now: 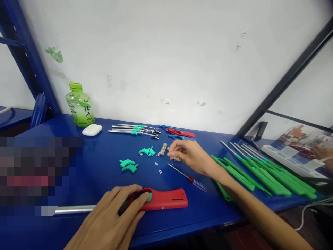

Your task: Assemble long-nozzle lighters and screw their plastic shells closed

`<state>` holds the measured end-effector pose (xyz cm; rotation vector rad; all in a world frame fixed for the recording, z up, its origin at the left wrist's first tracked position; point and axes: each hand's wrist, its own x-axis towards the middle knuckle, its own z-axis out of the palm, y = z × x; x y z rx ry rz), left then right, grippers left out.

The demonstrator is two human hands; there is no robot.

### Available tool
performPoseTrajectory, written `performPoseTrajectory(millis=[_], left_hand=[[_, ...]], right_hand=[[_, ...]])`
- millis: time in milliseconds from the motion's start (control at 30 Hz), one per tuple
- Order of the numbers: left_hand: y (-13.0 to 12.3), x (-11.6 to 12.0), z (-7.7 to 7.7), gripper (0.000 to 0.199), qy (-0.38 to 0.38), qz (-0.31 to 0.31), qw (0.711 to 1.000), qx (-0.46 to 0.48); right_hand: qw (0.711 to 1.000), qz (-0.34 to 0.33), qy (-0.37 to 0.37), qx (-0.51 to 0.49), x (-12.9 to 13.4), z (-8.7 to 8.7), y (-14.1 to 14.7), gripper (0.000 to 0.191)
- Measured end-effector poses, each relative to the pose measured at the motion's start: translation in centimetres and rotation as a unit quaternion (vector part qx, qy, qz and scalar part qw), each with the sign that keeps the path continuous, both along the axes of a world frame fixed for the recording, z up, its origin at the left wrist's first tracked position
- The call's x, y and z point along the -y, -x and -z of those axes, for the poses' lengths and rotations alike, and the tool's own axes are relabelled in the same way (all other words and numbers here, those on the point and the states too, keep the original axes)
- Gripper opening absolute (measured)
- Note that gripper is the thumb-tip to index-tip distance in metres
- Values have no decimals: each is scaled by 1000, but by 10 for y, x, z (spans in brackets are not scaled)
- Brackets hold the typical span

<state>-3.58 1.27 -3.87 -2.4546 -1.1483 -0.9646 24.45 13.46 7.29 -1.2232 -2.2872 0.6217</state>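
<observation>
My left hand [111,211] is closed over a red long-nosed lighter [169,199] lying near the table's front edge. Its index finger rests by a green trigger, and a silver tube [75,209] sticks out to the left. Farther back, my right hand [188,154] pinches with thumb and forefinger beside small clear plastic parts [163,149]; what is between the fingertips is too small to make out. A screwdriver [196,184] with a clear and red handle lies just in front of that hand. Loose green triggers [128,166] and tiny pale pieces [156,163] lie to its left.
Silver tubes with wires [127,131] lie at the back, near red and blue lighter shells [182,133]. Green lighters and shells [270,173] spread along the right. A green tea bottle [80,107] and a white case [92,130] stand back left. The left side is pixelated.
</observation>
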Motion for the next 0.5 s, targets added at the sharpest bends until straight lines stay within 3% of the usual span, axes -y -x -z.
performPoseTrajectory(millis=[100,233,367,500], left_hand=[[2,-2,5,47,-1,0,1000,-6],[6,-4,11,56,-15,6,999,-41],[7,-4,10,59,-4,5,998,-65],[7,-5,8,58,-9,8,997,-71]], right_hand=[[999,24,-4,-43,22,-4,-9,11],[985,106,-55,-121,67,0,-19,16],[977,122,-76,-160,102,19,-20,12],[966,118,-146,-176,115,41,-15,9]])
